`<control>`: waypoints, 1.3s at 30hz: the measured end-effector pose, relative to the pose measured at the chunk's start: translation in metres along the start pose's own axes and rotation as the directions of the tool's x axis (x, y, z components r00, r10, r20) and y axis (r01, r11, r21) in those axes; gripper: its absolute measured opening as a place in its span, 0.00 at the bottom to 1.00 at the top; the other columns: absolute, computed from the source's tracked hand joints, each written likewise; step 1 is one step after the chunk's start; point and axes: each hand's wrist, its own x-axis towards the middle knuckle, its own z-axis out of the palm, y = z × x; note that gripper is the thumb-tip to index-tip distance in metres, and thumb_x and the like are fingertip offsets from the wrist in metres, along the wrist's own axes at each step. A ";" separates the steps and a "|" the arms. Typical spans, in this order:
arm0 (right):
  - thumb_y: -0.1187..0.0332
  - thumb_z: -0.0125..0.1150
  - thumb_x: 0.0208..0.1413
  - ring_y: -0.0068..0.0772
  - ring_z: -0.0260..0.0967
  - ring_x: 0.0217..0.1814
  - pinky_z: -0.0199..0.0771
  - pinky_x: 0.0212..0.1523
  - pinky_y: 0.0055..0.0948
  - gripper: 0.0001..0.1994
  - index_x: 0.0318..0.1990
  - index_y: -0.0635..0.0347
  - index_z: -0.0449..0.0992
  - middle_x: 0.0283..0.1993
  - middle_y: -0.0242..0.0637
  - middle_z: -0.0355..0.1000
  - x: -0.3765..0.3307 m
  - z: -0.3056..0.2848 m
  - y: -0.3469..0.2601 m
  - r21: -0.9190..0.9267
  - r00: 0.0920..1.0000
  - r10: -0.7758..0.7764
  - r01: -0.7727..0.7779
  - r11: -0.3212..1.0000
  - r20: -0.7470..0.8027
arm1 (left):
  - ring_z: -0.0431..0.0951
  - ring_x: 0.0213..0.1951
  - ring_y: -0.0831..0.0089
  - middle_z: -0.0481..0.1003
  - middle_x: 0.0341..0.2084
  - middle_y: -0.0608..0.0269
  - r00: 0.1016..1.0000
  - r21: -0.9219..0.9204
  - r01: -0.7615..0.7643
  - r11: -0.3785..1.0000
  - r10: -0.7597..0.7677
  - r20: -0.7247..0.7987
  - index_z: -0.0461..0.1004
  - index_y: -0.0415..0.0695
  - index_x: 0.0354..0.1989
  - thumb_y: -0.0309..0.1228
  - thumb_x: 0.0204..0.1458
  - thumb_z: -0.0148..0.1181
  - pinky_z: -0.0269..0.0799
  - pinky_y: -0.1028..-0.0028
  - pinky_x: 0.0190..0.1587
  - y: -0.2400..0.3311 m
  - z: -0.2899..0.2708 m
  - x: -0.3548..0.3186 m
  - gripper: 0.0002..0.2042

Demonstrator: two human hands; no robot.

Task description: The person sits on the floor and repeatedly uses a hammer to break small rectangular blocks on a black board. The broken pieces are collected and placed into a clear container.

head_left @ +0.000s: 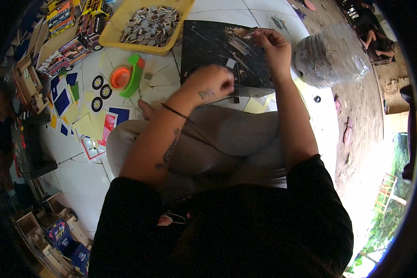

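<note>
My left hand (211, 84) is curled closed over the near edge of a low black box (197, 53), slightly smeared by motion. Whatever its fingers hold is hidden. At the far right corner of the box, my right hand (274, 46) pinches with thumb and forefinger; anything in the pinch is too small to name. Thin grey strips (240, 48) lie scattered on the box top between the hands. Beside them is a small pale square piece (230, 63).
A yellow basin (107, 39) of small square pieces stands far left. Nearer are a green tape dispenser (135, 76), toy wheels (97, 104) and coloured paper cutouts (83, 127). Toy trucks (65, 58) line the left. A bulky plastic-wrapped bundle (329, 55) stands right of the box.
</note>
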 end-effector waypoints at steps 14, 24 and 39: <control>0.72 0.63 0.53 0.17 0.71 0.31 0.70 0.36 0.19 0.06 0.35 0.65 0.78 0.29 0.33 0.77 -0.003 0.005 -0.003 0.060 0.991 -0.125 0.127 0.990 -0.041 | 0.73 0.47 0.62 0.71 0.38 0.58 0.901 0.406 -0.346 0.846 0.178 0.396 0.71 0.41 0.40 0.27 0.54 0.44 0.72 0.64 0.44 -0.038 0.150 0.018 0.10; 0.74 0.59 0.55 0.17 0.68 0.35 0.68 0.39 0.17 0.05 0.38 0.66 0.76 0.35 0.31 0.75 -0.002 0.005 -0.004 0.151 1.000 -0.001 -0.002 0.988 0.021 | 0.75 0.36 0.58 0.72 0.30 0.55 0.998 0.073 -0.022 0.997 0.017 0.065 0.68 0.41 0.34 0.24 0.49 0.54 0.72 0.65 0.36 0.025 0.063 0.006 0.05; 0.73 0.65 0.50 0.14 0.69 0.31 0.70 0.33 0.18 0.06 0.33 0.65 0.76 0.29 0.28 0.75 -0.023 0.046 0.003 -0.083 0.974 -0.043 0.063 0.995 0.222 | 0.77 0.33 0.68 0.77 0.29 0.59 0.802 -0.220 0.206 0.953 -0.294 -0.521 0.76 0.40 0.33 0.26 0.45 0.65 0.71 0.70 0.38 -0.023 -0.017 0.004 0.07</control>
